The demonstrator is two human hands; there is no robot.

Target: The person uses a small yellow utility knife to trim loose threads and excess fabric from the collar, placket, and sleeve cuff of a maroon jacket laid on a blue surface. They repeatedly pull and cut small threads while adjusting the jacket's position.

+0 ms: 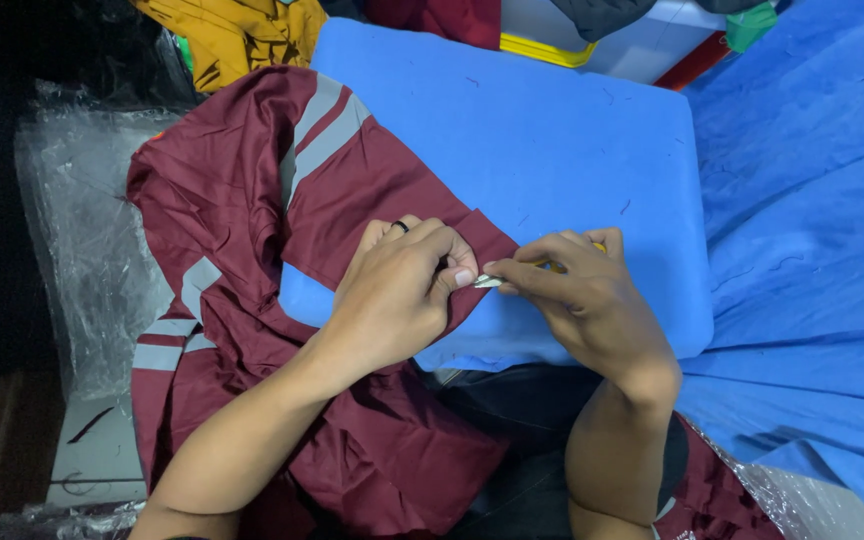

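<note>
A maroon work garment [242, 200] with grey reflective stripes lies across a blue foam pad [552, 150] and hangs down over my lap. My left hand [402, 285], a dark ring on one finger, pinches the end of its sleeve at the cuff. My right hand [577, 290] holds a small thread snipper [497, 280] with a yellow handle; its metal tips point left and touch the cuff edge beside my left thumb.
Clear plastic sheeting [77, 230] covers the left side. Mustard-yellow cloth [237, 35] and dark red cloth [442, 18] lie at the back. Blue fabric [812, 220] spreads to the right. A grey box [97, 450] stands at the lower left.
</note>
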